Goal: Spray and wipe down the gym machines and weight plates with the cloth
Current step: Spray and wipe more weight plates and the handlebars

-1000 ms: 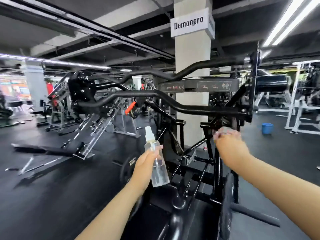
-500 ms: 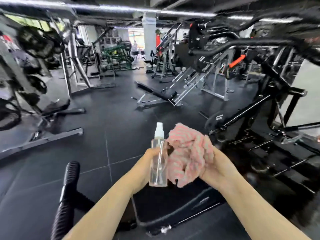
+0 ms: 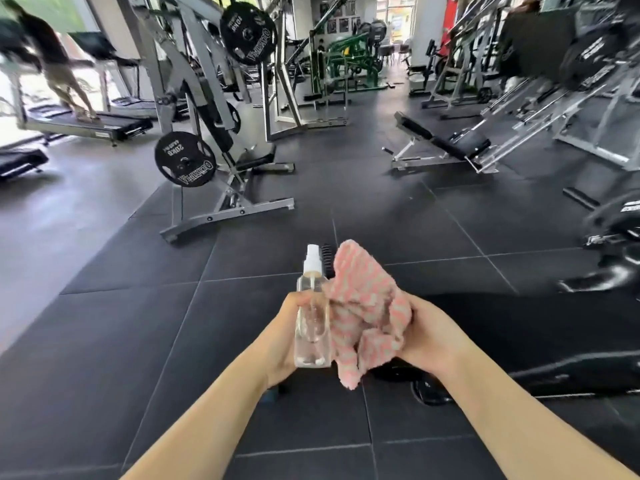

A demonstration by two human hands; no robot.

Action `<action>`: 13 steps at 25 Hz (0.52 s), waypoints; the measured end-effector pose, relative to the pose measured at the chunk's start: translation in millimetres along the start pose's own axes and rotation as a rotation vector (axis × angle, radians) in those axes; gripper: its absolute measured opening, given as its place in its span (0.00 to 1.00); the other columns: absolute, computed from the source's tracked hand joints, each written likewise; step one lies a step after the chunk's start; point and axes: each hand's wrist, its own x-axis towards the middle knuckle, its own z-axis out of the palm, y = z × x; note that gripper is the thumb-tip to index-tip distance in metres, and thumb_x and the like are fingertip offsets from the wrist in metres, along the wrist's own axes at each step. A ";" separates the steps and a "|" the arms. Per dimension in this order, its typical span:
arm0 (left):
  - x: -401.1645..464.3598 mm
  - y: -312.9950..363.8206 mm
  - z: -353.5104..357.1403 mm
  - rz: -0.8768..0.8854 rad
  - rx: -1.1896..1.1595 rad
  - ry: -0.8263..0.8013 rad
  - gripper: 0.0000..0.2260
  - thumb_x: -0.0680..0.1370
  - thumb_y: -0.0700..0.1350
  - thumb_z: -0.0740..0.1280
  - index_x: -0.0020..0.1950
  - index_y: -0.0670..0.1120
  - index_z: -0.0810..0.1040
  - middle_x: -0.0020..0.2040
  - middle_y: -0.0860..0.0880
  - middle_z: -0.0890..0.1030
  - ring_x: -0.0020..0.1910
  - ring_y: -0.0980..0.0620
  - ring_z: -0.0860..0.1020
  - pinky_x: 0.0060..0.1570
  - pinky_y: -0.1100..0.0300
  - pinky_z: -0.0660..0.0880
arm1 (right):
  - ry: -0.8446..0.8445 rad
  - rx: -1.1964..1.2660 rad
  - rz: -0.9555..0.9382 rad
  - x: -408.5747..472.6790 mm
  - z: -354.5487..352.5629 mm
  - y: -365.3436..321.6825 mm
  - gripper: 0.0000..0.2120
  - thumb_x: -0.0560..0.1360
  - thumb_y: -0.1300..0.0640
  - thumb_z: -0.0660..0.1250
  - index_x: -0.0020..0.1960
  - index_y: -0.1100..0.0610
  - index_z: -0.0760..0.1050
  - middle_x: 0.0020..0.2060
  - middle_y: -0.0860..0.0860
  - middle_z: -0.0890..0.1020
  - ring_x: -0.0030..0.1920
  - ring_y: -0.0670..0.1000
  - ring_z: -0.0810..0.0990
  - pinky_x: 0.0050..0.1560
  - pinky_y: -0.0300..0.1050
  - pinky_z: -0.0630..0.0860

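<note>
Left hand curled round spray bottle, upright at lower centre; right hand clutching bunched cloth, touching the bottle. Nearest weight plate up-left on grey machine, nearer the left hand; bare floor between. Bench upper right, well apart.

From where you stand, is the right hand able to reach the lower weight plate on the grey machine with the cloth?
Probably not yet. The right hand holds the pink cloth close to the body, and the lower weight plate sits well ahead across open floor mats. Nothing blocks the way; stepping closer looks necessary.
</note>
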 end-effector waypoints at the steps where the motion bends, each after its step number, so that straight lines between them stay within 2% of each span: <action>1: -10.3 0.5 -26.3 0.016 -0.022 0.031 0.10 0.69 0.51 0.63 0.39 0.47 0.78 0.32 0.49 0.81 0.31 0.51 0.80 0.35 0.58 0.75 | -0.012 0.045 0.023 12.8 13.9 18.4 0.18 0.79 0.56 0.56 0.61 0.64 0.76 0.54 0.60 0.81 0.52 0.56 0.82 0.41 0.48 0.80; 4: -27.8 3.2 -84.8 0.055 -0.010 0.121 0.12 0.61 0.53 0.65 0.37 0.46 0.76 0.31 0.50 0.79 0.29 0.52 0.79 0.35 0.59 0.73 | -0.132 0.030 0.110 37.3 51.8 59.4 0.23 0.79 0.45 0.55 0.66 0.59 0.74 0.60 0.60 0.78 0.61 0.60 0.77 0.55 0.55 0.75; 5: -31.8 5.8 -101.7 0.054 0.011 0.148 0.11 0.60 0.51 0.64 0.37 0.45 0.74 0.32 0.49 0.78 0.30 0.52 0.78 0.35 0.59 0.73 | -0.169 -0.085 0.117 45.1 65.0 70.6 0.23 0.78 0.42 0.56 0.64 0.56 0.76 0.59 0.58 0.80 0.61 0.58 0.78 0.57 0.56 0.74; 6: -32.7 7.1 -118.5 0.072 0.016 0.159 0.10 0.62 0.49 0.64 0.38 0.45 0.73 0.33 0.49 0.77 0.31 0.51 0.77 0.35 0.59 0.73 | -0.196 -0.238 0.100 55.0 76.8 80.3 0.19 0.76 0.43 0.62 0.62 0.51 0.77 0.57 0.55 0.81 0.58 0.55 0.79 0.55 0.54 0.75; 7: -32.8 8.1 -132.7 0.094 -0.004 0.182 0.08 0.66 0.48 0.64 0.39 0.45 0.73 0.33 0.49 0.77 0.31 0.52 0.77 0.36 0.58 0.73 | -0.200 -0.377 0.072 65.5 86.7 88.6 0.19 0.72 0.48 0.69 0.63 0.48 0.75 0.54 0.52 0.82 0.55 0.52 0.81 0.53 0.52 0.76; 8: -31.0 8.3 -147.7 0.122 -0.030 0.205 0.08 0.72 0.49 0.63 0.41 0.45 0.74 0.32 0.50 0.79 0.31 0.52 0.78 0.37 0.57 0.73 | -0.178 -0.507 0.047 77.3 96.2 97.3 0.27 0.68 0.56 0.73 0.65 0.46 0.71 0.54 0.51 0.81 0.54 0.50 0.81 0.51 0.51 0.77; 10: -24.1 7.6 -176.2 0.147 -0.081 0.263 0.13 0.79 0.49 0.54 0.46 0.46 0.76 0.32 0.52 0.82 0.32 0.55 0.80 0.38 0.55 0.73 | -0.123 -0.707 0.027 105.4 108.5 114.2 0.40 0.68 0.68 0.73 0.70 0.42 0.59 0.56 0.51 0.79 0.55 0.50 0.80 0.51 0.50 0.78; 11: -19.4 8.1 -189.0 0.151 -0.103 0.289 0.14 0.80 0.49 0.53 0.47 0.46 0.76 0.32 0.52 0.82 0.32 0.55 0.81 0.38 0.55 0.73 | -0.068 -0.756 0.027 120.1 114.3 120.5 0.42 0.70 0.70 0.70 0.71 0.40 0.54 0.55 0.52 0.78 0.54 0.51 0.80 0.51 0.49 0.78; 13: -7.5 11.5 -215.9 0.152 -0.129 0.340 0.15 0.80 0.50 0.52 0.46 0.46 0.76 0.33 0.51 0.82 0.32 0.54 0.80 0.38 0.55 0.73 | 0.054 -0.691 0.027 157.1 121.6 129.4 0.36 0.75 0.68 0.63 0.74 0.44 0.54 0.54 0.54 0.79 0.52 0.53 0.81 0.50 0.50 0.78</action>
